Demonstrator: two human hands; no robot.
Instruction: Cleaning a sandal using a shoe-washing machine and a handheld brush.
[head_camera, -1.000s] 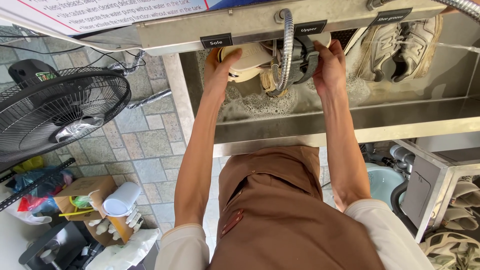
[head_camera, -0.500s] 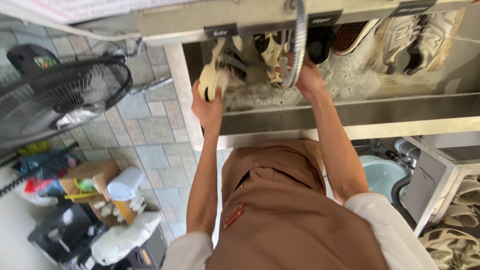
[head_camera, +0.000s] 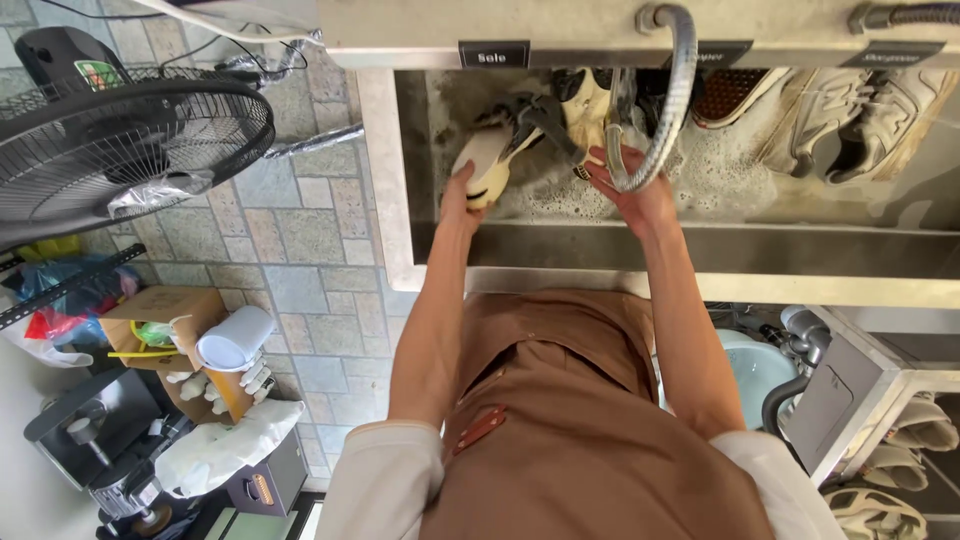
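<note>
1. We stand at a long steel wash trough (head_camera: 700, 262) on a tiled floor (head_camera: 300, 250), with suds (head_camera: 720, 180) and shallow water across its bottom.
2. We hold a cream shoe (head_camera: 492, 160) at the trough's left end, just above the foam. Our left hand (head_camera: 462, 195) is closed around its pale end, and dark straps or laces trail from it toward the right.
3. Our right hand (head_camera: 628, 185) reaches in beside it, fingers spread and loosely curled near the straps and the looped metal hose (head_camera: 672, 100); we cannot tell whether it grips anything.
4. The first risk, as we judge it, is slip: a soapy shoe held by one end could twist out and drop into the water, splashing our brown apron (head_camera: 570, 430).
5. The hose loop hangs right over our right wrist, so a quick lift could snag it or the straps.
6. Other shoes (head_camera: 870, 110) lie well apart to the right and seem safe from us.
7. A splash over the left rim could reach the black fan (head_camera: 120, 140) standing near the trough, and its cable on the floor.
</note>
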